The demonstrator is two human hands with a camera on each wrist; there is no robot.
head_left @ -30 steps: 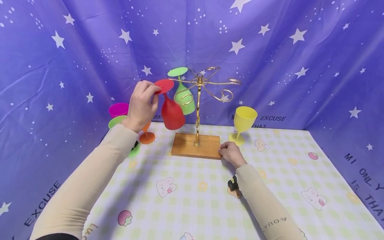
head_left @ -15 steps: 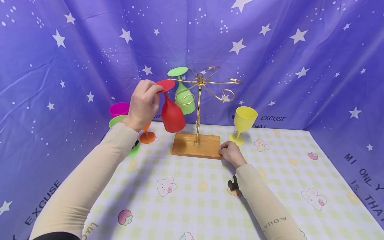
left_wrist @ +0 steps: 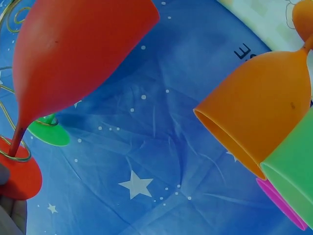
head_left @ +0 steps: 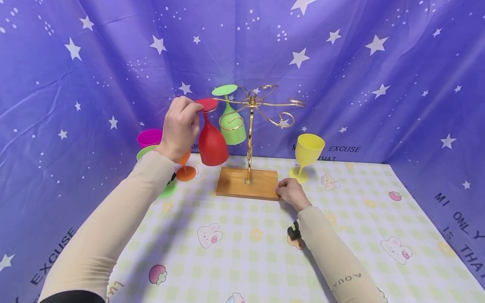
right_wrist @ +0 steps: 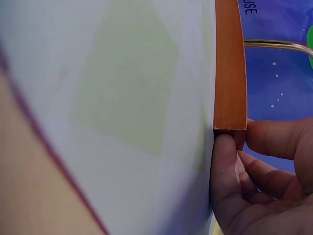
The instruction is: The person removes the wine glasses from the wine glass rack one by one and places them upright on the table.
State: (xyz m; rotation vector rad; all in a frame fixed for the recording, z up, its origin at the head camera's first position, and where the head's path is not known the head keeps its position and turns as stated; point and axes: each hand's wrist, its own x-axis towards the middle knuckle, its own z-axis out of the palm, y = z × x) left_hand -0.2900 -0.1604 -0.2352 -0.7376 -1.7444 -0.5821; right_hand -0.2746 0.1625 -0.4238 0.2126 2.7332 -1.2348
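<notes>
A red plastic goblet [head_left: 213,143] hangs upside down at the left side of a gold wire glass rack [head_left: 250,139]. My left hand [head_left: 180,126] pinches the edge of its foot. In the left wrist view, a gold wire loop [left_wrist: 19,157] lies around the red stem, right at the foot. A green goblet [head_left: 233,126] hangs inverted from the rack just behind. On the right, my right hand [head_left: 292,193] grips the near right corner of the wooden base [head_left: 246,184]; the right wrist view shows thumb and fingers on either side of the board's end.
A yellow goblet [head_left: 310,151] stands upright to the right of the rack. Left of it, partly behind my left arm, stand an orange goblet [head_left: 186,172], a light green goblet [head_left: 145,151] and a magenta goblet [head_left: 149,137]. Further rack arms [head_left: 286,122] reach out to the right.
The red goblet has shifted slightly left and hangs a little straighter, its foot a bit higher, with my left hand moving along. My right hand stays on the base.
</notes>
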